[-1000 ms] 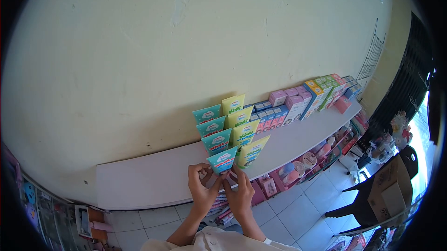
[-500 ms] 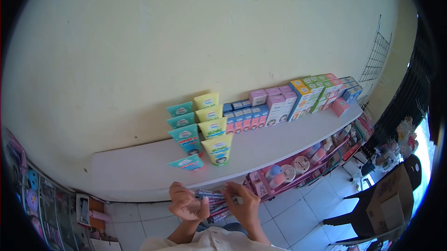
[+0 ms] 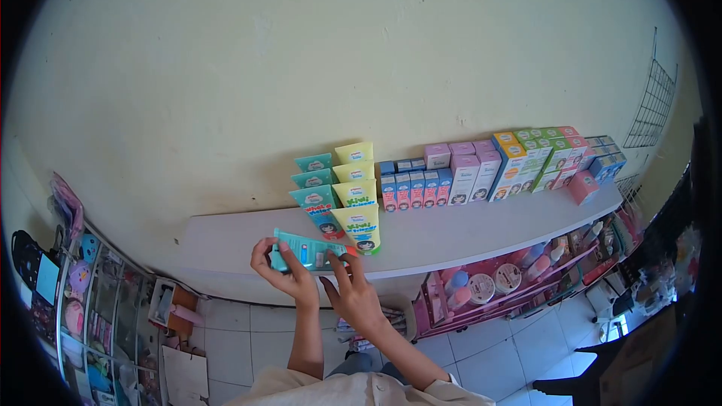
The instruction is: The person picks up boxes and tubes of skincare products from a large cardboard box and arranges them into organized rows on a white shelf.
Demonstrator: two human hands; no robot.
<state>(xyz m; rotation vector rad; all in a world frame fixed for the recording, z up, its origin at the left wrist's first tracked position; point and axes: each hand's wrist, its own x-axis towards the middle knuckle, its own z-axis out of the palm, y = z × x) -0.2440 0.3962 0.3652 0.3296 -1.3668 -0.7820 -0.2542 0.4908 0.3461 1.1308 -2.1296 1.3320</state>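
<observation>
A teal squeeze tube (image 3: 304,253) lies on its side at the shelf's front edge, its printed back showing. My left hand (image 3: 289,276) is closed on the flat crimped end. At the pink cap end, my right hand (image 3: 355,297) has its fingers curled over the tube, its thumb below. Just behind stand a row of teal tubes (image 3: 316,201) and a row of yellow tubes (image 3: 359,219), all upright with the crimped ends up. Both rows run back towards the wall.
Small blue-pink boxes (image 3: 417,189), lilac boxes (image 3: 465,180) and orange, green and pink boxes (image 3: 519,169) line the white shelf (image 3: 226,240). A pink rack (image 3: 444,308) with jars stands below right. Wrapped packs (image 3: 368,338) lie below my hands; a glass cabinet (image 3: 98,308) is at left.
Both hands have risen from below the shelf edge onto the front teal tube. Its printed back now shows. The whole view has shifted, with the shelf further right.
</observation>
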